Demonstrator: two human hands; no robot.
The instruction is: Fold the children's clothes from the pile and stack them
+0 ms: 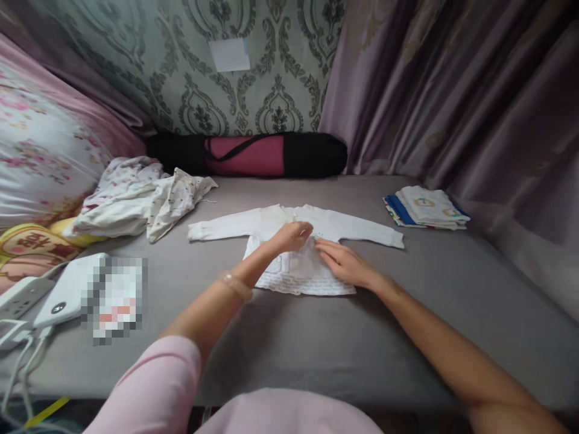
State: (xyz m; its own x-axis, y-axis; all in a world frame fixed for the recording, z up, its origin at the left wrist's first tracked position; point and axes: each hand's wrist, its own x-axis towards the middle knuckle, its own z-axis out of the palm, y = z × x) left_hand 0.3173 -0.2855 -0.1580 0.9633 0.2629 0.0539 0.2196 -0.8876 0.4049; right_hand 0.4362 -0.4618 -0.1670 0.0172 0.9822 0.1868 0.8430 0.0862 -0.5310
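Observation:
A small white long-sleeved garment [298, 284] lies spread on the grey bed sheet [289, 349], its sleeves stretched out to both sides and rows of print along its lower part. Over the upper middle of its front is my left hand [296, 235], fingers curled together; whatever they pinch is too small to make out. My right hand [340, 260] rests on the garment's right half, with fingers stretched out towards the middle. Both hands hide parts of the front.
Crumpled printed clothes [154, 199] lie at the back left, folded clothes [427, 208] at the right. A black and red bag [246, 155] lines the wall. A white power bank [72, 289], power strip [22, 298] and cables occupy the left edge.

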